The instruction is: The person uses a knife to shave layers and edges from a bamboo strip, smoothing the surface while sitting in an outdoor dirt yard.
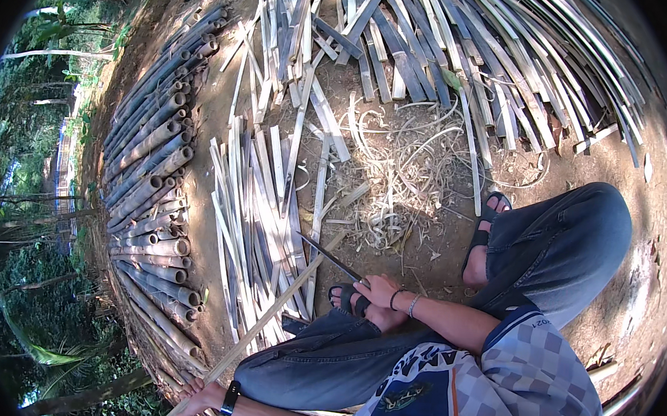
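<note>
My left hand (pixel 201 398), at the lower left, is wrapped round a long bamboo strip (pixel 265 321). The strip slants up and away to the right, past my bent left knee. In my right hand (pixel 379 291), near the middle of the view, is a knife (pixel 335 261) with a long, narrow dark blade. Its blade points to the far left and crosses the strip near the strip's far end; whether they touch I cannot tell. Most of the knife's handle is hidden by my fingers. Curled bamboo shavings (pixel 387 212) lie in a heap beyond the knife.
Split bamboo strips (pixel 259 222) lie ahead on the left, with a larger spread of slats (pixel 499 57) farther off. Bamboo poles (pixel 149 183) are stacked along the left. My sandalled feet (pixel 486 234) rest on the dirt ground (pixel 582 187).
</note>
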A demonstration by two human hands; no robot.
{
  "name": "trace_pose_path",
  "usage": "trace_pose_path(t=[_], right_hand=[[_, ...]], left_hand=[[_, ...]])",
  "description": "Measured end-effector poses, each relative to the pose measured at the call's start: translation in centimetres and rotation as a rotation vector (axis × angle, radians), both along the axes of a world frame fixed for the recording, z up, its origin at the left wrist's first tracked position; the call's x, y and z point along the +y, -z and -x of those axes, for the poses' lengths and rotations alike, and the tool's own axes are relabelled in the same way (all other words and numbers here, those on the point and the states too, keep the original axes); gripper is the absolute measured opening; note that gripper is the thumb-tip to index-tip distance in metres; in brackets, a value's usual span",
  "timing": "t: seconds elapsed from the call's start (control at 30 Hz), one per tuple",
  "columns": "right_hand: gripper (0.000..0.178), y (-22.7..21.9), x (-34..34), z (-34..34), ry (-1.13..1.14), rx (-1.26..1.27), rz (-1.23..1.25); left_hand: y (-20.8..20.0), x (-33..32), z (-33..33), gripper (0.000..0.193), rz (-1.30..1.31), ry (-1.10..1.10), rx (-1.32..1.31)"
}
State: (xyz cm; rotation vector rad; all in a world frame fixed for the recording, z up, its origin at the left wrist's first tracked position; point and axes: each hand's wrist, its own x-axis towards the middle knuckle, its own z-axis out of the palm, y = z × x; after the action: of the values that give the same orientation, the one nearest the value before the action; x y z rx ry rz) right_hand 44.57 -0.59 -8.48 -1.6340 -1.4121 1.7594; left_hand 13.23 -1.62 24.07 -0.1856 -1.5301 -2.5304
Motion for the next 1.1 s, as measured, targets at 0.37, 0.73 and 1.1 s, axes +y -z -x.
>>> trace_pose_path(t=[0.37,0.73,1.1], right_hand=[[0.050,0.3,0.0,-1.0,-0.011,-0.025,0.040],[0.053,0.6,0.7,-2.1,-0.086,-0.047,0.069],[0.053,1.4,0.9,-3.0,-0.134,-0.042,0.079]], left_hand=[[-0.5,1.1,-1.3,0.066,0.007,-0.051,-0.006],[-0.5,0.8,-2.0,0.067,0.008,-0.039,0.016],[-0.1,0.5,-0.9,0.068,0.018,-0.046,0.021]])
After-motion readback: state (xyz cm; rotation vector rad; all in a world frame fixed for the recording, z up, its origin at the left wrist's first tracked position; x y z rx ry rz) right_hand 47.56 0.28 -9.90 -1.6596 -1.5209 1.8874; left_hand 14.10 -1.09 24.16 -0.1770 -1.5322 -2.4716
